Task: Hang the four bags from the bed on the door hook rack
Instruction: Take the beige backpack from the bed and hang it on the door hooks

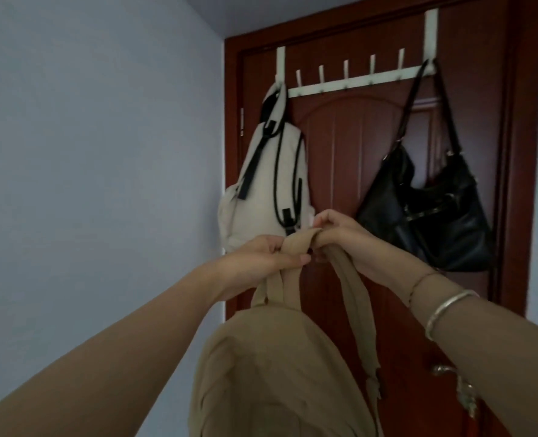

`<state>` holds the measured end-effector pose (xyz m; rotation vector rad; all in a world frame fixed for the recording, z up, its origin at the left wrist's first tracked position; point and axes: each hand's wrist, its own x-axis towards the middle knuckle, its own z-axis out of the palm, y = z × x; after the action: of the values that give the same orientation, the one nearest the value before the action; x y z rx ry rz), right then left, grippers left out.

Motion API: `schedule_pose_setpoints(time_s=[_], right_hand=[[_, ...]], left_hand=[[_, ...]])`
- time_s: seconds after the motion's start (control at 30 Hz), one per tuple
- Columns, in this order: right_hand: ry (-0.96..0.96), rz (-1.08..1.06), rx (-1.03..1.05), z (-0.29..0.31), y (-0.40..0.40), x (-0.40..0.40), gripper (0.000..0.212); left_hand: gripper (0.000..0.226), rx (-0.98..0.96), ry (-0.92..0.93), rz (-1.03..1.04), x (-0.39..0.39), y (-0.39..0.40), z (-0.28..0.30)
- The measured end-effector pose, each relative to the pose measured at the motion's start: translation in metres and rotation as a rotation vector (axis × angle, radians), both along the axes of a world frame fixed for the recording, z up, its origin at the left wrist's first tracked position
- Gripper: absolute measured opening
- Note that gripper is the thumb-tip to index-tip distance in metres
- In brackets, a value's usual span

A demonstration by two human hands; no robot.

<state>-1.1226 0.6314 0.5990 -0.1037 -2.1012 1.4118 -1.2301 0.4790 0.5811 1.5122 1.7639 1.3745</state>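
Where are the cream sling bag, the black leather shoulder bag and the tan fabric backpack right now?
cream sling bag (pixel 261 171): head view, middle of its front panel.
black leather shoulder bag (pixel 444 216): head view, centre of its body.
tan fabric backpack (pixel 271 373): head view, upper front of its body.

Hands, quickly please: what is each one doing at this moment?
Left hand: closed on the tan backpack top strap.
Right hand: closed on the same strap.

Tan backpack (pixel 280 367) ran off the bottom edge, base unseen. Its top loop was buried under both hands. Door handle (pixel 444 370), right of the backpack, was half-hidden behind the right forearm; dangling keys were blurred.
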Motion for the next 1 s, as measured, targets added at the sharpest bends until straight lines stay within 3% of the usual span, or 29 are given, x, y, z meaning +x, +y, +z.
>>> schedule_pose_setpoints(time_s=[0.13,0.3,0.43,0.57,0.7,0.8,0.9,1.0], right_hand=[[-0.045,0.066,-0.049,0.015,0.059,0.013,0.017],[0.047,0.123,-0.013,0.052,0.127,0.011,0.021],[0.086,0.092,0.112,0.091,0.171,-0.014,0.019],[0.278,0.035,0.225,0.132,0.203,-0.058,0.021],[0.554,-0.212,0.483,0.171,0.231,-0.117,0.031],[0.638,-0.464,0.736,0.193,0.255,-0.157,0.033],[0.474,-0.795,1.114,0.212,0.282,-0.186,0.026],[0.384,-0.934,1.284,0.236,0.311,-0.210,0.049]], left_hand=[[0.018,0.075,-0.075,-0.087,-0.012,0.057,0.029],[0.023,0.299,-0.095,-0.043,-0.037,0.140,0.075],[0.026,0.488,-0.239,-0.088,-0.060,0.189,0.128],[0.029,0.642,-0.318,-0.120,-0.091,0.225,0.178],[0.034,0.756,-0.340,-0.156,-0.129,0.263,0.219],[0.039,0.829,-0.364,-0.197,-0.163,0.294,0.240],[0.043,0.865,-0.357,-0.224,-0.200,0.321,0.256],[0.057,0.907,-0.286,-0.255,-0.240,0.340,0.277]])
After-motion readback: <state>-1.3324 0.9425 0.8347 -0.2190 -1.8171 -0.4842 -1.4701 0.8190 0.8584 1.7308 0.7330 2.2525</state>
